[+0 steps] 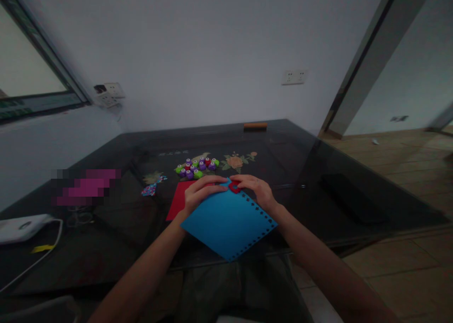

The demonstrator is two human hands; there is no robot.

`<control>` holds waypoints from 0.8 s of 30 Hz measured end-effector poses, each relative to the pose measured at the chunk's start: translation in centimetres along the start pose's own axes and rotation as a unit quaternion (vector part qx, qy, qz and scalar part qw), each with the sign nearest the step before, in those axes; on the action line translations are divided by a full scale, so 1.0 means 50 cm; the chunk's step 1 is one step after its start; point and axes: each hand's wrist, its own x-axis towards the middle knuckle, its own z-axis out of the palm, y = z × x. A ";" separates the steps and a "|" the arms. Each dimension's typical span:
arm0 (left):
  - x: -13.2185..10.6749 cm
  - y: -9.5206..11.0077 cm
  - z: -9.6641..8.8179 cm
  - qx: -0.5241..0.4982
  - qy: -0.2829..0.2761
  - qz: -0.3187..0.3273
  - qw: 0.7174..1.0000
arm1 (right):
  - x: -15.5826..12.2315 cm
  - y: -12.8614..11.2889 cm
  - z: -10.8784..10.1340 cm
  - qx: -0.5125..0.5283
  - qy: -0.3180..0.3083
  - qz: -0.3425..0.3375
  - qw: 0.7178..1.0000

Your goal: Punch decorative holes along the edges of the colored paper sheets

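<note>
A blue sheet of paper [226, 224] lies cornerwise in front of me, with small cut-out shapes in a row along its two right-hand edges. My left hand [203, 190] is closed on the upper left edge of the sheet near its far corner. At that corner sits a small red craft punch [234, 186]. The fingers of my right hand [260, 189] are closed around the punch. Partly under my left hand and the blue sheet is a red sheet of paper [178, 201].
Several purple, green and red punches with eye-like tops [193, 168] stand beyond my hands. Small colourful bits [150, 189] lie left of them. A white device with a cable [24, 228] is at far left, a dark flat object [348, 198] at right, and a brown bar [255, 126] by the wall.
</note>
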 end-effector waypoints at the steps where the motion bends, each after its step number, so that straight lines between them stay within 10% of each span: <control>1: -0.001 -0.001 0.001 -0.003 0.002 0.002 1.000 | 0.001 -0.001 0.000 -0.001 0.000 -0.002 1.000; 24: 0.007 0.008 0.001 -0.016 -0.009 0.013 1.000 | -0.003 -0.004 -0.006 -0.016 -0.036 0.014 0.999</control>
